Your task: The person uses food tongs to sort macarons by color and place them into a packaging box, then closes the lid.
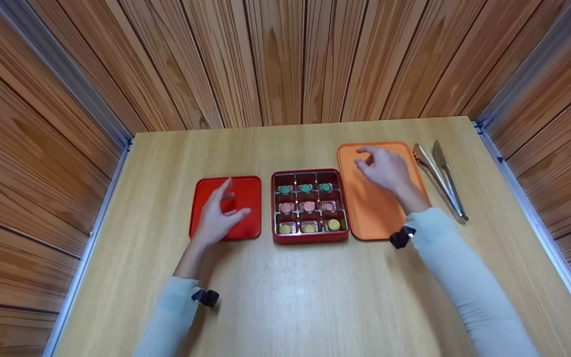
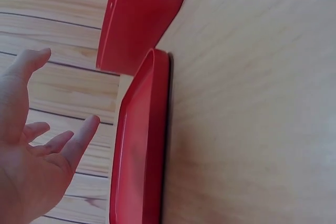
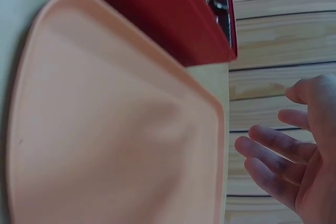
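Observation:
My left hand (image 1: 216, 218) hovers over the red square lid (image 1: 251, 188), thumb and fingers spread apart and holding nothing. In the left wrist view, that same hand (image 2: 37, 156) hangs beside the lid's raised rim. Over the orange tray (image 1: 372, 218) is my right hand (image 1: 383, 167), its fingers loosely bent around empty air. The right wrist view has this hand (image 3: 294, 156) above the tray's far end. Between the hands stands a red box (image 1: 310, 239) with a divided insert. Green pieces (image 1: 306, 188) fill its back row, pink ones (image 1: 309, 206) the middle, yellow ones (image 1: 334, 225) the front.
Metal tongs (image 1: 439, 173) and a knife-like spreader (image 1: 448, 171) lie side by side to the right of the orange tray. Wooden panels (image 1: 285, 64) rise behind the table (image 1: 285, 287) and on both sides, with metal rails at the edges.

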